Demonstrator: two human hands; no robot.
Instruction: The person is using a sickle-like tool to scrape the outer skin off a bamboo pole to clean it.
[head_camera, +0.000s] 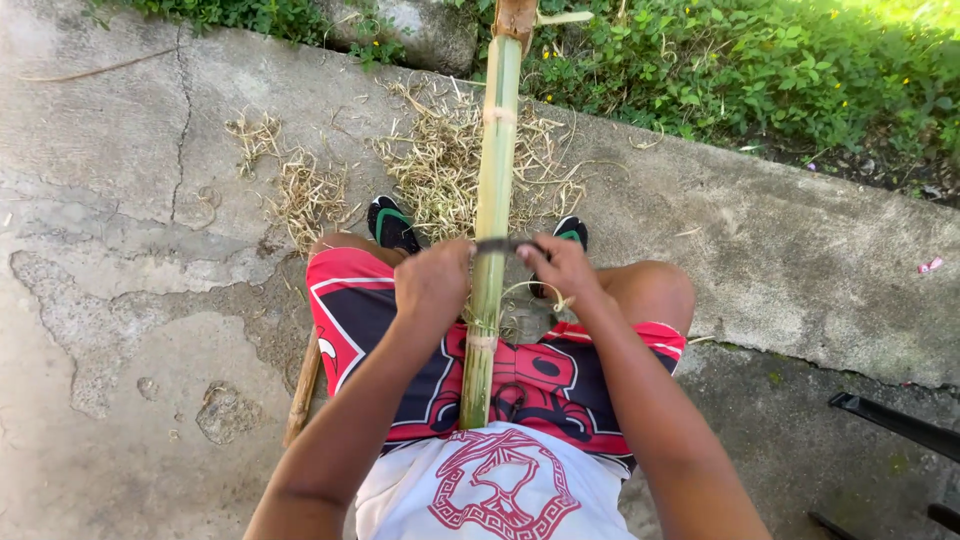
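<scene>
Head view: I see my left hand (432, 283) and right hand (563, 268) each closed on one end of a dark blade (503, 245), which lies crosswise on a green bamboo pole (490, 215). That pole runs lengthwise between both hands, from my lap outward. Dry shavings (440, 170) lie just beyond my hands, near my sandals (392, 224).

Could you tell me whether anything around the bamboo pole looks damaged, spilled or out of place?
Dry shavings lie scattered over the concrete around the green bamboo pole, beyond the sandals. The concrete itself is cracked and patchy at the left. The left hand and right hand hold a dark blade squarely across the pole; nothing there looks askew.
</scene>
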